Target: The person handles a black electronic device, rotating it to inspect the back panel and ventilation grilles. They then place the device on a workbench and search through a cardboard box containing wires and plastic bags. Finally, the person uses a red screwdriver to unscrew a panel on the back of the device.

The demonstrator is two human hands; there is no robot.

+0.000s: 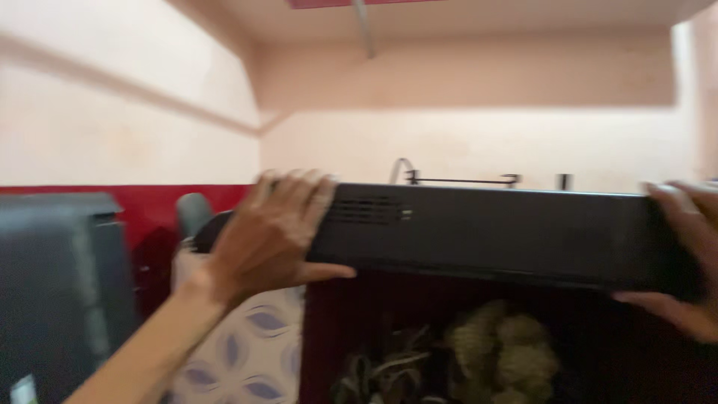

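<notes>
A long black box-like lid [493, 236] with a small vent grille near its left end lies level across the middle of the view. My left hand [273, 236] grips its left end, fingers over the top and thumb underneath. My right hand [684, 254] holds its right end the same way, partly cut off by the frame edge. Under the lid stands a dark tank [389, 337] with pale plants [501, 352] inside. The picture is blurred by motion.
A dark grey screen-like object [60, 277] stands at the left against a red wall band [161, 206]. A cloth with a purple leaf pattern [250, 352] hangs beside the tank. Pale walls rise behind, with a thin metal rail [460, 179] just over the lid.
</notes>
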